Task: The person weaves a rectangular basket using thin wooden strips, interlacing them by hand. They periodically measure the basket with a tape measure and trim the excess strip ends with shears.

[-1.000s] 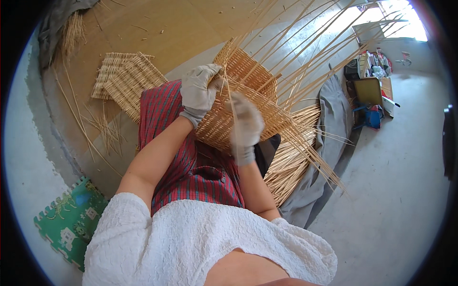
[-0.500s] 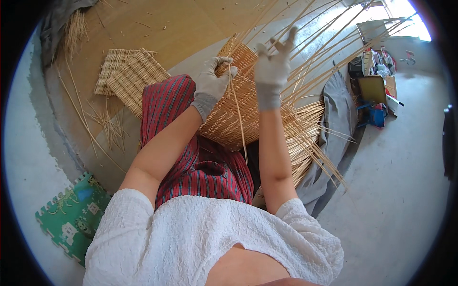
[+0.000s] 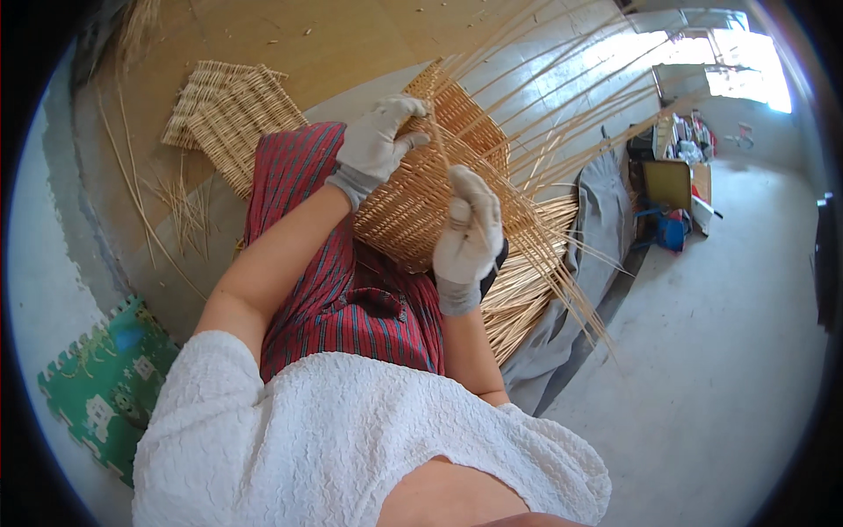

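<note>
A half-woven tan wicker basket (image 3: 395,211) leans tilted at my knees, its long loose stakes (image 3: 562,53) fanning out to the far right. My left hand (image 3: 379,145), in a white knitted glove, grips the basket's upper left edge, thumb on the near side. From that edge a thin wicker strand (image 3: 440,145) runs down to my right hand (image 3: 470,228). That hand, gloved alike, has its fingers curled around the strand in front of the basket's right part. Part of the woven wall is hidden behind both hands.
Two flat woven panels (image 3: 241,123) lie on the floor at the left, with loose strands (image 3: 180,211) nearer. A bundle of wicker rods (image 3: 518,299) rests on grey cloth (image 3: 606,193) at the right. A green foam mat (image 3: 114,386) is at the near left.
My right hand has come down and nearer from among the upright stakes, and its spread fingers have closed around the strand. My left hand stays at the basket's edge.
</note>
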Available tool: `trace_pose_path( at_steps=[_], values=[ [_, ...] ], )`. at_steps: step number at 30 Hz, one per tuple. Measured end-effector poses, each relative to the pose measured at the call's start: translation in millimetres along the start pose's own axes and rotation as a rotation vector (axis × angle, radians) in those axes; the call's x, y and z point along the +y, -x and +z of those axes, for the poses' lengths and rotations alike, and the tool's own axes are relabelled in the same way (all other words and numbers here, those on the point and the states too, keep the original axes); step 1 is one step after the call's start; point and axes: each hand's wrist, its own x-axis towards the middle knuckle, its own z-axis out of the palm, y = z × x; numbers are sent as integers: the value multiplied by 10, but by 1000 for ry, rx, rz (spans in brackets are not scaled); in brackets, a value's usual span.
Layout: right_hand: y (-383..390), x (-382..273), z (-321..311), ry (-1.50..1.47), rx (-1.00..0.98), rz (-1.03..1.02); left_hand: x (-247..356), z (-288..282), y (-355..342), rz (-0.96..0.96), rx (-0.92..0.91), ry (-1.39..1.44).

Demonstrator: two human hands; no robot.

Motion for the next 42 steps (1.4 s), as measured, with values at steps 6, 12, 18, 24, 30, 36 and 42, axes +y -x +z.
trace_pose_path(
  at_steps=[6,12,18,24,30,36,42],
  values=[
    [95,-29,-102,55,-42,71,-290,-80,-78,143,-83,230],
    [196,-159,33,-46,-13,177,-50,-77,92,90,-107,29],
    [-546,-126,483,146,-256,-142,-143,62,18,-492,71,786],
    [-1374,447,266,237,-86,9,-301,-36,-630,-743,-408,474],
    [-708,443,28,180,57,-84,-365,-121,-389,-349,-448,400],
    [135,1029,-396,-352,288,721,160,-246,-370,-3,-355,-257],
    [-58,929,-383,-505,367,803,498,11,45,139,-407,-338]
  ],
)
